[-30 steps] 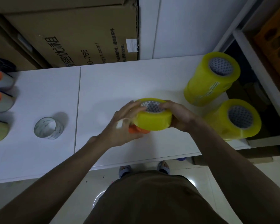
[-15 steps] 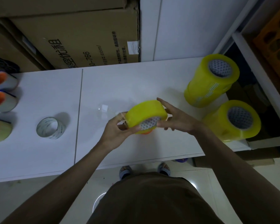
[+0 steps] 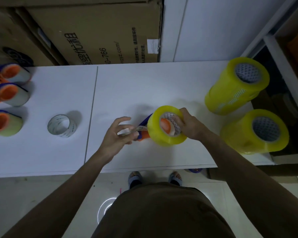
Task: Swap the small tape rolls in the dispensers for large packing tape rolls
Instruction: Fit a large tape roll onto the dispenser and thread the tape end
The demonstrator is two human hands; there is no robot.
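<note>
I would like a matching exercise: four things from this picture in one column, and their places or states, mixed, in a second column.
1. large yellow tape roll with orange hub inside
2. small clear tape roll
3. two stacks of yellow tape rolls
4. brown cardboard box

a. behind the table
b. alone on table, left of centre
c. at right table edge
d. gripped by right hand

Pairs: 1-d, 2-b, 3-c, 4-a

A printed cardboard box (image 3: 93,31) stands behind the white table (image 3: 144,86), with sandalled feet (image 3: 135,179) below its edge.

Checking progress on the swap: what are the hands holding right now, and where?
Right hand grips the yellow tape roll at its core rim; left hand pinches the pulled-out tape end.
</note>
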